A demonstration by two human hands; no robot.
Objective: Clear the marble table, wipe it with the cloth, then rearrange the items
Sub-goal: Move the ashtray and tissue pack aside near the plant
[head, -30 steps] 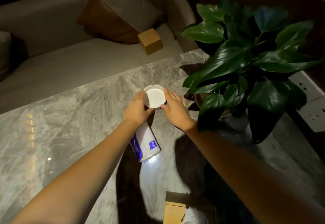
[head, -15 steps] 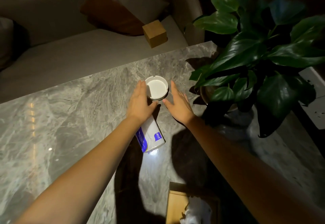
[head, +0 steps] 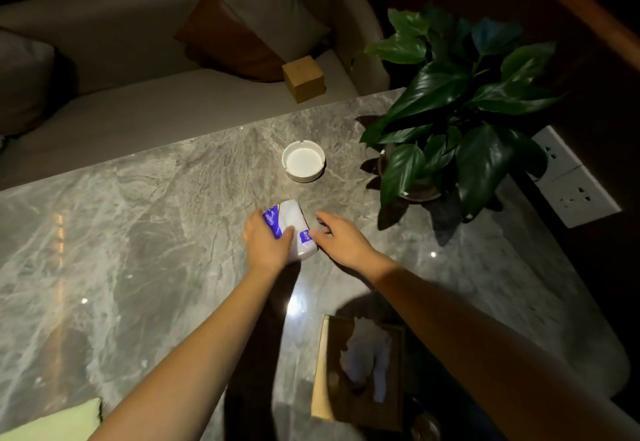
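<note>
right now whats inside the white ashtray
The white ashtray looks empty: only its pale flat bottom shows. The near inner wall is hidden by the rim.

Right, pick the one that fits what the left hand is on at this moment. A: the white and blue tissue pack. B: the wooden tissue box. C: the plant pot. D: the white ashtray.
A: the left hand is closed around the white and blue tissue pack on the marble table, while the white ashtray sits apart, farther back, untouched.
</note>
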